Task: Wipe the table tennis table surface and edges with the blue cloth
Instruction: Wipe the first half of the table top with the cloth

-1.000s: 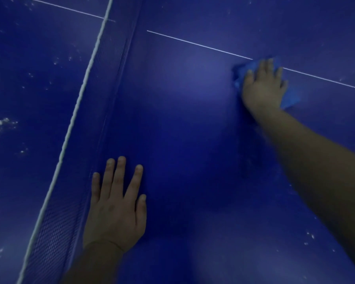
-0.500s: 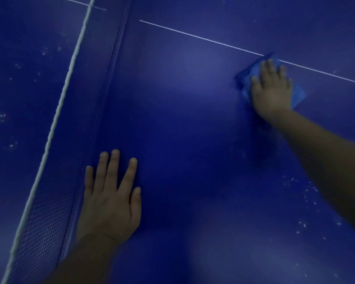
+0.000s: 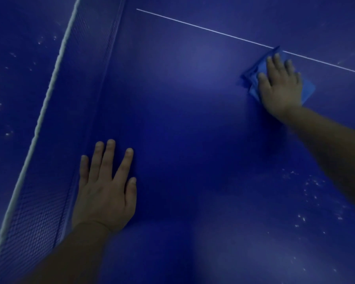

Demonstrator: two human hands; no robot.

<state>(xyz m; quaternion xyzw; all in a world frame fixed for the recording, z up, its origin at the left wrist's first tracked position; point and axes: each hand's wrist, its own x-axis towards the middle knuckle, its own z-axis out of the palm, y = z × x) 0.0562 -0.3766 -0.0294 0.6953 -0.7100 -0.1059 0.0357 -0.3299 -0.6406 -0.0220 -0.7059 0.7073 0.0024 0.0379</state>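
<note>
- Desk [image 3: 193, 130]: smooth dark blue top, one thin white line [image 3: 203, 28] crossing far right, pale specks near right.
- Net [image 3: 49, 160]: dark mesh, white top band, along the left.
- Left hand [image 3: 106, 187]: flat on desk beside net, grip wide, holding nothing.
- Right hand [image 3: 281, 89]: fingers straight, pressing cloth.
- Cloth [image 3: 254, 78]: one, blue, folded, far right, touching the line.

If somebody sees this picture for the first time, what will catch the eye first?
First the right hand, far right, pressing flat on the blue cloth beside the white line. Then the left hand, spread on the table next to the net. Pale specks dot the surface at lower right.
</note>
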